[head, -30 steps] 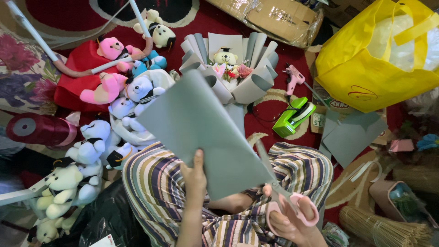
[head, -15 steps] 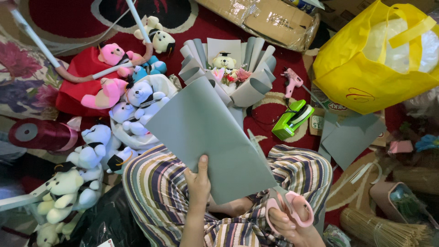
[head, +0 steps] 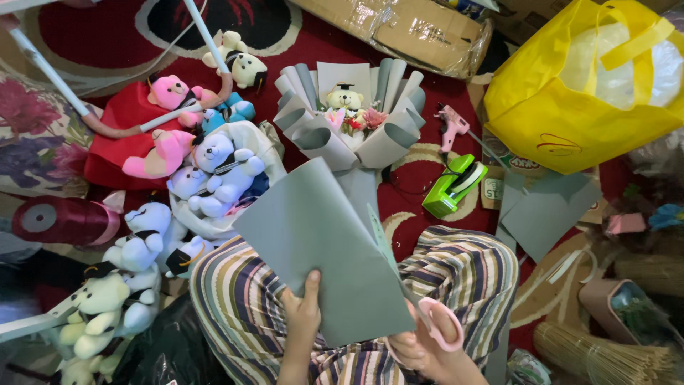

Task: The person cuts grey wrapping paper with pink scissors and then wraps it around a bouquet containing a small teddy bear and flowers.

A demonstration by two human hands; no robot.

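My left hand (head: 302, 319) grips the lower edge of a large grey-green paper sheet (head: 324, 239), held up over my lap in striped trousers. My right hand (head: 420, 349) holds pink-handled scissors (head: 436, 322) at the sheet's right edge, where a narrow strip hangs partly cut away. Beyond the sheet stands a bouquet (head: 349, 121) of rolled grey paper with a small bear in a graduation cap at its middle.
Several plush bears (head: 206, 171) lie at the left beside a dark red ribbon roll (head: 60, 221). A green tape dispenser (head: 452, 185), a pink glue gun (head: 451, 127), cut grey sheets (head: 545, 210) and a yellow bag (head: 584, 85) sit at the right. A cardboard box (head: 406, 28) lies behind.
The sheet has tilted and shifted slightly right. My right hand with the scissors has moved up along the sheet's right edge.
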